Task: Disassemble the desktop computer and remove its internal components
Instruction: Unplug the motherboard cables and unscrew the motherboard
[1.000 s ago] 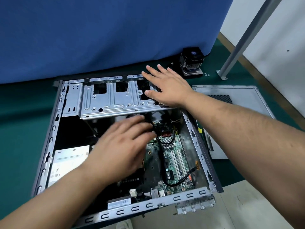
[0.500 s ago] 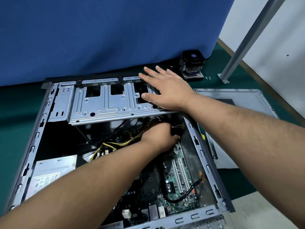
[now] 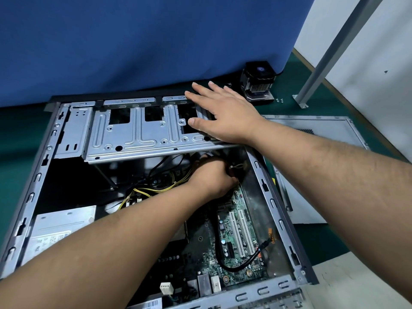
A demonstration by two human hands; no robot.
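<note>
while right hand [image 3: 225,114] stays flat, left hand [image 3: 214,177] (curled) reaches deeper.

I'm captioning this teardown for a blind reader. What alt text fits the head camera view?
A person's left hand reaches under the grey metal drive cage of an open desktop computer case, while the right hand rests flat on the cage. The green motherboard lies exposed below; a black finned cooler sits outside.
</note>
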